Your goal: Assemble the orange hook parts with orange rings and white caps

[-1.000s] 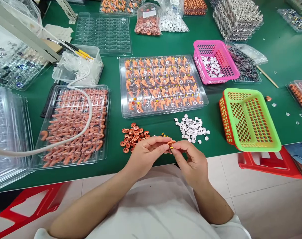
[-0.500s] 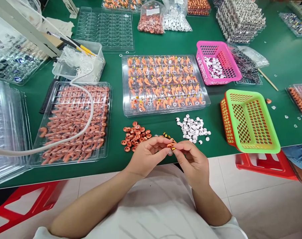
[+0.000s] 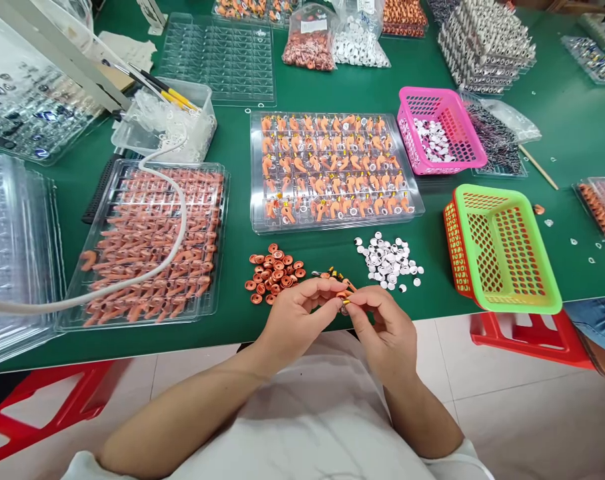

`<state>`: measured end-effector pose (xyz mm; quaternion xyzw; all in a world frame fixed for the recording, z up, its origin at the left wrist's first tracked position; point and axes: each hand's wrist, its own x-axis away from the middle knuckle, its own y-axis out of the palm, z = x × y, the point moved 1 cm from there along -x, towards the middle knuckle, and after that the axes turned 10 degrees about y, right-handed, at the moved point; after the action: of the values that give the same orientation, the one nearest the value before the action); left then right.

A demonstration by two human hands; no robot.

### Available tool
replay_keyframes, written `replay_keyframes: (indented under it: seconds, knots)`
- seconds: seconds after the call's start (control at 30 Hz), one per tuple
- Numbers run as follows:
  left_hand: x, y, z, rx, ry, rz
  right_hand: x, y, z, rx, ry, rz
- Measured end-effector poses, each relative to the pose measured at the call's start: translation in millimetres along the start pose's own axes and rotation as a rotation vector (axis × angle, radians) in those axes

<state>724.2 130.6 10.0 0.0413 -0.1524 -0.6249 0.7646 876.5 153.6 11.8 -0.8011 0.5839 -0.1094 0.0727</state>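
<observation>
My left hand [image 3: 295, 319] and my right hand [image 3: 385, 330] meet at the near edge of the green table [image 3: 332, 90], fingertips pinched together on one small orange part [image 3: 342, 295] with a yellow tip. Just beyond the fingers lie a heap of orange rings [image 3: 275, 272], a few loose yellow-tipped pieces [image 3: 332, 274] and a heap of white round eye pieces [image 3: 388, 261]. Behind them stands a clear tray [image 3: 335, 170] with rows of orange parts.
A second clear tray [image 3: 152, 243] of orange parts lies at the left with a white hose [image 3: 175, 193] over it. A green basket [image 3: 502, 247] nested in an orange one and a pink basket [image 3: 440, 130] stand at the right. Bags, stacked trays and brushes fill the back.
Both hands stay together at the table edge, working the small orange part between the fingertips. The view has drifted slightly; nothing on the table has moved.
</observation>
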Motion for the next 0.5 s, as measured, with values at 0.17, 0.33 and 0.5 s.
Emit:
replay_keyframes:
  seconds: [0.17,0.33,0.5]
  knots:
    - [1.3,-0.9,1.4,0.037,-0.029,-0.039,-2.6,-1.0,-2.3,0.068,-0.062,0.038]
    - [3.5,-3.6,-0.6,0.000,-0.015,-0.037,-3.8,0.3,-2.7,0.156,-0.137,0.061]
    - [4.5,-7.4,-2.8,-0.111,0.019,-0.077,-6.4,-3.5,-3.4,0.202,-0.157,0.016]
